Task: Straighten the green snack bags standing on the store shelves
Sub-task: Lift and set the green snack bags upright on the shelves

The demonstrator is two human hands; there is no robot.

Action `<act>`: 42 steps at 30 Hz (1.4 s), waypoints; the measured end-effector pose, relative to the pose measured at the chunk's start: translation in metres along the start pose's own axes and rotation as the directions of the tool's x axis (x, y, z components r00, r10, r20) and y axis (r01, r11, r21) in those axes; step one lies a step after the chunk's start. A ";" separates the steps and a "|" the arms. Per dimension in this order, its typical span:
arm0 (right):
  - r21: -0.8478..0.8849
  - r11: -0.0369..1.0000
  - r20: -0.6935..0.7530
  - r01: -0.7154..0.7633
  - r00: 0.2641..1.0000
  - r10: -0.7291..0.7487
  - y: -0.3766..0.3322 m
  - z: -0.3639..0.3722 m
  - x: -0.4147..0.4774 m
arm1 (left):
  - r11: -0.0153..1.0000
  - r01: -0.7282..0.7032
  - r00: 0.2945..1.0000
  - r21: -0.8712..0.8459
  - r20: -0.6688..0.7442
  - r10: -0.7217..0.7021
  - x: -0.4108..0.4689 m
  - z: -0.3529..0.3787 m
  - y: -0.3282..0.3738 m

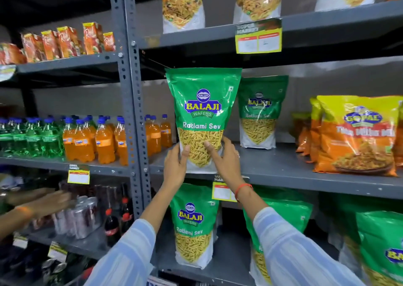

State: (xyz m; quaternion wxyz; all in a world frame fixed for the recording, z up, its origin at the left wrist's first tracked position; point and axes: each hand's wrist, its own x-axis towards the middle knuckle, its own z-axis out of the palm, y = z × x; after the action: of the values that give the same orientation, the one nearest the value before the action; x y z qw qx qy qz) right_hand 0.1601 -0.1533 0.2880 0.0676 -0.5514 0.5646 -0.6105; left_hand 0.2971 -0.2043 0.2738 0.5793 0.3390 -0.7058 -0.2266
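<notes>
Now | green bag upright, label outward | left hand, right hand gripping base

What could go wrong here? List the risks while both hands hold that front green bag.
1. Both hands, left hand and right hand, grip only the base of the front green bag, so its tall top may flop or tip forward.
2. The bag sits at the shelf's front edge; released there, it could slide off.
3. Pushed back carelessly, it might knock the second green bag standing behind it to the right.
</notes>
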 end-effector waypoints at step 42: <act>-0.221 0.961 -0.382 0.168 0.891 -0.244 0.178 -0.311 -0.147 | 0.969 -0.086 0.994 0.230 0.082 0.068 -0.266 0.332 0.105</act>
State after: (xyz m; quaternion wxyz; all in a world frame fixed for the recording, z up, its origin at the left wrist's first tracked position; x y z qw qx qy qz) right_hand -0.1132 0.0784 0.1405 -0.1669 -0.4733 0.5577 -0.6611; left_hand -0.0217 0.0388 0.0972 0.5175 0.3684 -0.7610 -0.1318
